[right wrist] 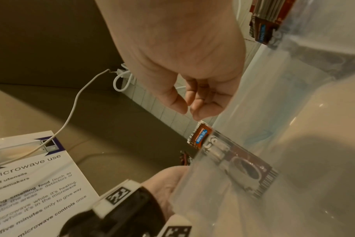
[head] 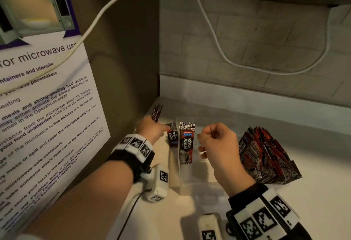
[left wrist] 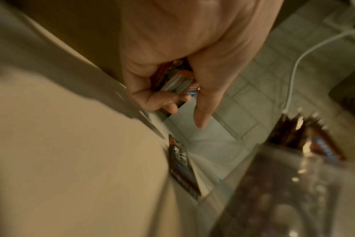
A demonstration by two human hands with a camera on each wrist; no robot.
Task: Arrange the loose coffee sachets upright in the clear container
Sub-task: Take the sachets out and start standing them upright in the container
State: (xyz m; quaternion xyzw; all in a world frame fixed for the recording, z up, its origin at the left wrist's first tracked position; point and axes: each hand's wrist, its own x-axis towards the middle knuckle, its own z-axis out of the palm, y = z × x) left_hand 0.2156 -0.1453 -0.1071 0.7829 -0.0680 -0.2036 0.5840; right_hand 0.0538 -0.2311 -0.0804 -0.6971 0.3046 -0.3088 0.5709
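Observation:
A clear container [head: 201,177] stands on the pale counter. One red and black coffee sachet [head: 186,143] stands upright inside, against its left wall, and shows through the plastic in the right wrist view [right wrist: 239,162]. My right hand [head: 212,139] hovers just above that sachet with loosely curled fingers, holding nothing [right wrist: 192,105]. My left hand [head: 152,130] grips a bundle of sachets [left wrist: 177,80] whose ends stick out behind it [head: 156,112]. Another sachet [head: 172,135] stands just outside the left wall, below my left index finger [left wrist: 201,118].
A fanned pack of several sachets [head: 266,154] stands on the right of the container. A microwave notice [head: 43,95] leans at the left. A white cable [head: 214,30] hangs against the tiled wall behind. The brown side panel [head: 123,59] closes off the corner.

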